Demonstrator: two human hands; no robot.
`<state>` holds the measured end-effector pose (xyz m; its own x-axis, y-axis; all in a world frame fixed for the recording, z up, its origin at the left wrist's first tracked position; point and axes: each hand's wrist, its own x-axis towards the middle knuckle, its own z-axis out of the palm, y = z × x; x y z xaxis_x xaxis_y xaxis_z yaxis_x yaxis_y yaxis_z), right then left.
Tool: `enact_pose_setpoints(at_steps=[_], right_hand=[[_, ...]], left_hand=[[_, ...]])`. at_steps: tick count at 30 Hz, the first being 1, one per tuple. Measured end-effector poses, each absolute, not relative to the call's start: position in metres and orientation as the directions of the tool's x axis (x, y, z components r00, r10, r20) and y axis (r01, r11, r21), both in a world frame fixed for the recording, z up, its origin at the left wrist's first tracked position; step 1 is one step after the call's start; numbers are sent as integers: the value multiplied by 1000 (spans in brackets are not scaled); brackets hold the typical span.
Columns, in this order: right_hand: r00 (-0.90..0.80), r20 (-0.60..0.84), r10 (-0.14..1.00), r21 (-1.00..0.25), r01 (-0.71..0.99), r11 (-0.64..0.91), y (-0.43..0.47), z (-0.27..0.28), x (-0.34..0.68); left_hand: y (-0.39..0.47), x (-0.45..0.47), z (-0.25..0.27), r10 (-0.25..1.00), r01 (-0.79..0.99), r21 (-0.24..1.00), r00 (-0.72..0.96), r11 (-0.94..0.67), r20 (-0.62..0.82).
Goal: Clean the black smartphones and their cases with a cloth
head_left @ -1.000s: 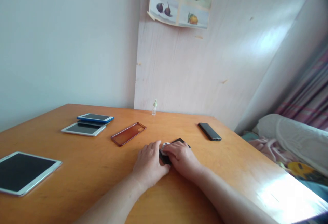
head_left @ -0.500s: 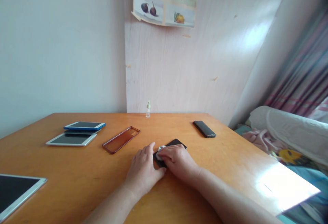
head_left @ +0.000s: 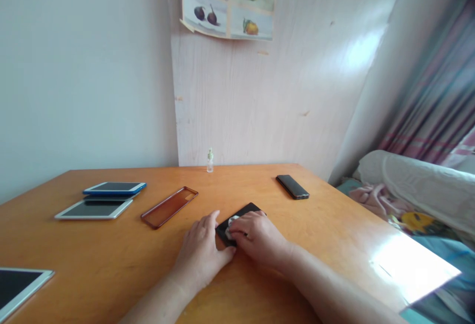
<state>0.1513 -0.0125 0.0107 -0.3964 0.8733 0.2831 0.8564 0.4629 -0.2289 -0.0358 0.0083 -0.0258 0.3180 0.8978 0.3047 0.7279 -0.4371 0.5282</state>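
Note:
A black smartphone (head_left: 246, 208) lies flat and slanted on the wooden table in front of me. My left hand (head_left: 200, 246) curves around its near left end, thumb at the near corner and fingers along the left edge. My right hand (head_left: 260, 235) is closed on a crumpled white tissue (head_left: 232, 221) and presses it against the phone's upper face. The right hand covers the phone's right near side. Just left of my left hand rests a clear reddish-brown phone case (head_left: 169, 208).
Two tablets, a blue-edged one (head_left: 115, 188) and a white one (head_left: 94, 209), lie at the left; another tablet (head_left: 22, 289) is at the near left. A small spray bottle (head_left: 210, 162) stands at the back, and a dark phone (head_left: 292, 187) lies at right. Bedding (head_left: 408, 180) is beyond the table.
The tissue under my right hand has shifted slightly on the phone, with more of its far edge showing. The whole view has moved a little. Both hands keep their hold.

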Motion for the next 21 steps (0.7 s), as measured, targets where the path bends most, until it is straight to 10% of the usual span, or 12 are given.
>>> enact_pose_setpoints(at_steps=[8,15,21], right_hand=[[19,364,931,-376,917,129,16,9,193],[590,317,742,-510,766,-392,43,24,266],[758,182,627,-441,632,-637,55,11,312]], left_hand=[[10,-38,-26,892,719,530,321,-449,320],[14,-41,-30,883,700,539,345,-468,318],[16,-42,-35,870,656,575,318,-489,377]])
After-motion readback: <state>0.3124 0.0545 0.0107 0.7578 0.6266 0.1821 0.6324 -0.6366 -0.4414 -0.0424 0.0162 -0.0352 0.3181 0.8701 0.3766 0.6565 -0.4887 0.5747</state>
